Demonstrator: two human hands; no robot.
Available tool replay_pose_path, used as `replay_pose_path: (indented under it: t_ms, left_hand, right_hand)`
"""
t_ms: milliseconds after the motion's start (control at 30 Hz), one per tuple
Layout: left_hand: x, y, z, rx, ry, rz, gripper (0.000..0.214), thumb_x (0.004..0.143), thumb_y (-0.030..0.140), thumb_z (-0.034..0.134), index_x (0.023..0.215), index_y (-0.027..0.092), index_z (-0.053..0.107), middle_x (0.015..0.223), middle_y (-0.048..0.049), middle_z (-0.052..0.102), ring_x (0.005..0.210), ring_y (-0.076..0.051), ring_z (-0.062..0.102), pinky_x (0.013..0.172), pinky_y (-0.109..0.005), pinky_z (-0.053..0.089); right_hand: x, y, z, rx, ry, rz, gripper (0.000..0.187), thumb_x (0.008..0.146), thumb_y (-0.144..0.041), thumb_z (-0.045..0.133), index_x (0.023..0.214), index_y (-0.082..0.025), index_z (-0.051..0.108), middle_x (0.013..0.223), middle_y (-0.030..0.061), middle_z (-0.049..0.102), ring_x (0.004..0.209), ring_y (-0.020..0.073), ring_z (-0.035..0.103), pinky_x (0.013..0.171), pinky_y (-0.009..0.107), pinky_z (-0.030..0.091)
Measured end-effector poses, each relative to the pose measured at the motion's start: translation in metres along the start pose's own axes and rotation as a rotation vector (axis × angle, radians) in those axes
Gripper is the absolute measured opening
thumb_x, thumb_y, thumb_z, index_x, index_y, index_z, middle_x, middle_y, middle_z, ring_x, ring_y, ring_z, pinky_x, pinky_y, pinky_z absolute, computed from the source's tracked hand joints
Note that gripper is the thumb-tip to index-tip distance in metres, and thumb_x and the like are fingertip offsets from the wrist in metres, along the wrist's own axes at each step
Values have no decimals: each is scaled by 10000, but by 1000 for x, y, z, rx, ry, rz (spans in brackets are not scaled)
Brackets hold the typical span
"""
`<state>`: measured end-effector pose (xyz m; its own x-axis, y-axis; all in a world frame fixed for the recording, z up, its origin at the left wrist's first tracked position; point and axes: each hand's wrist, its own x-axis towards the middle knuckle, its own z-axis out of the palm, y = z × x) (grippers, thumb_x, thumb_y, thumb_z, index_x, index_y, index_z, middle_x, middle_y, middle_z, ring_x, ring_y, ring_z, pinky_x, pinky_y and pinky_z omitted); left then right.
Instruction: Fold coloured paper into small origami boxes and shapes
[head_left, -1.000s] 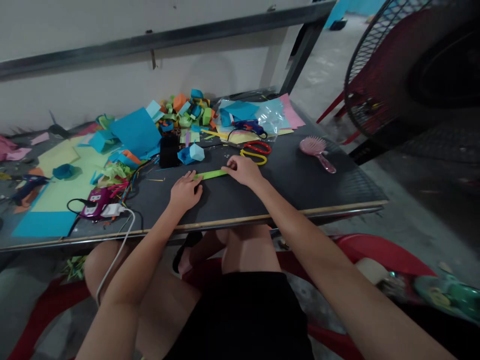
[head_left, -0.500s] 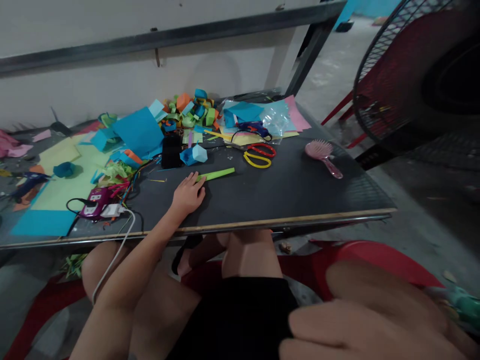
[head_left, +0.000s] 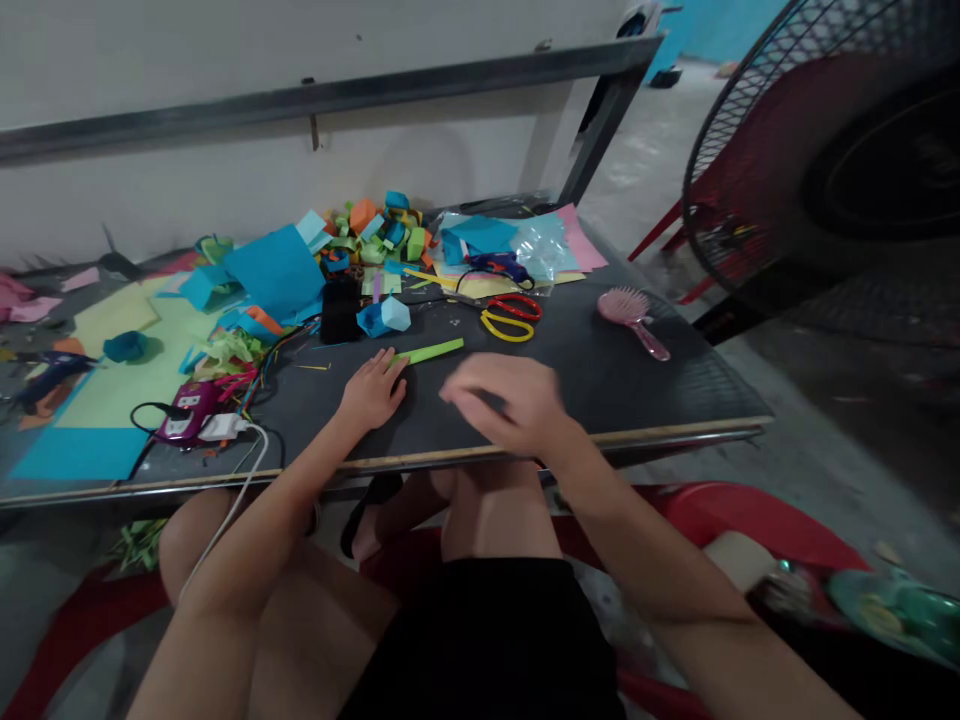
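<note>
My left hand lies flat on the dark table, fingers stretched out. Its fingertips rest on the left end of a folded light-green paper strip. Over the table, just below the strip's right end, my right hand is slightly blurred. Its fingers are curled, thumb and forefinger tips close together as in a pinch; anything between them is too small to make out. Beyond the strip are a blue paper shape, a black phone and scissors with red and yellow handles.
Colored paper pieces are heaped at the back. A purple power strip with a white charger and cable sits left; a blue glue gun lies behind the scissors. At right are a pink hairbrush and a large fan.
My right hand has moved from the lower right, near the camera, up and left over the table beside the green strip. My left hand stays on the strip. The view has shifted slightly.
</note>
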<state>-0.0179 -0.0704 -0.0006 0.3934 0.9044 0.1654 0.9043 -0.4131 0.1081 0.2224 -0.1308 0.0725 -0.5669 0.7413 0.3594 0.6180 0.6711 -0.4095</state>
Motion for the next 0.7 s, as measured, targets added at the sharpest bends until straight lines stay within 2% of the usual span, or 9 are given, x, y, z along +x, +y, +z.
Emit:
replay_pose_path:
  t_ms: [67,133,233,367,567,700]
  left_hand:
    - [2,-3,-3,14,-22,30,469,982,289,459,1416,127,527,1528,-172,468,1440,-287,430,1186,-431,382]
    - [2,-4,-4,30,-24,43,464,981,282,456,1410,119,526,1528,-180,465,1438,-287,434,1181,-434,387]
    - [0,-2,-4,44,-7,38,451,984,274,442,1402,131,532,1529,-171,466,1435,-280,439,1177,-431,392]
    - [-3,2,-1,53,2,11,459,992,279,411,1412,136,529,1546,-156,449,1446,-278,423,1175,-431,394]
    - [-5,7,0,30,10,-17,482,989,277,389,1433,135,512,1510,-133,499,1431,-254,448,1188,-435,380]
    - [-2,9,1,45,-2,-55,499,991,279,381,1440,100,503,1516,-141,485,1426,-264,455,1189,-435,379]
  right_hand:
    - [26,26,26,-9,-18,-4,398,982,-309,433,1326,-298,633,1431,36,593,1323,281,546,1060,472,485]
    - [40,51,51,-63,-57,14,496,961,-320,475,1445,-222,529,1574,81,428,1415,300,452,1123,512,421]
    - [40,73,74,-172,-69,108,470,1009,-377,398,1421,-222,562,1552,70,457,1462,307,383,1148,529,378]
    - [33,80,82,-201,-118,126,496,1023,-394,366,1452,-209,530,1506,78,519,1447,307,410,1140,500,395]
    - [33,80,84,-155,-123,151,531,1020,-409,351,1494,-206,476,1537,82,476,1468,309,377,1172,517,360]
    - [37,81,84,-169,-182,214,563,1025,-424,325,1537,-203,402,1587,55,400,1497,315,314,1198,537,296]
